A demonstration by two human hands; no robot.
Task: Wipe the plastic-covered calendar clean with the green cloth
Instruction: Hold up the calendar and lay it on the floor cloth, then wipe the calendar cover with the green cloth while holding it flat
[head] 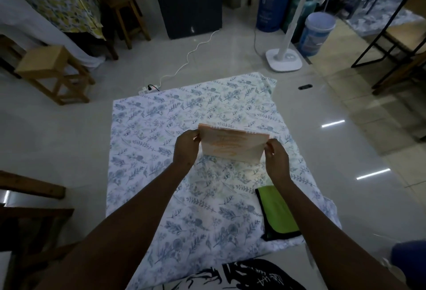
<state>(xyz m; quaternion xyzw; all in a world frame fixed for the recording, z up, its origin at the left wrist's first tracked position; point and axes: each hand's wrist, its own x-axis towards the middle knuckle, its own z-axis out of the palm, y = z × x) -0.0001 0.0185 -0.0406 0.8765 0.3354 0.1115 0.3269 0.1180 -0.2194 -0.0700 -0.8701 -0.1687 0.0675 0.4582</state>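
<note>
my left hand (185,149) pinches the left short edge of the calendar (232,145), thumb on the face toward me and fingers wrapped behind. my right hand (275,154) does the same at the right short edge, fingertips closed on the corner. between them the calendar is held up off the floral sheet (147,142), tilted so its peach cover faces me, the spiral binding (227,128) along the top. its long axis runs left to right, from one hand to the other, dipping a little toward my right. i cannot tell from here whether its lower edge touches the sheet or hangs just above it.

the green cloth (277,211) is not in either hand. it lies flat on the sheet, nearer to my body than the calendar and off to the right, partly tucked under my right forearm. so it sits behind and below my right hand, and well apart from my left.

that settles the next move, i think: the right hand is the nearer one and would have to let go and draw back toward me to pick the cloth up, while the left keeps the calendar steady or lays it down. no wiping has begun yet. with only one hand holding a short edge, the calendar may droop or swing.
</note>
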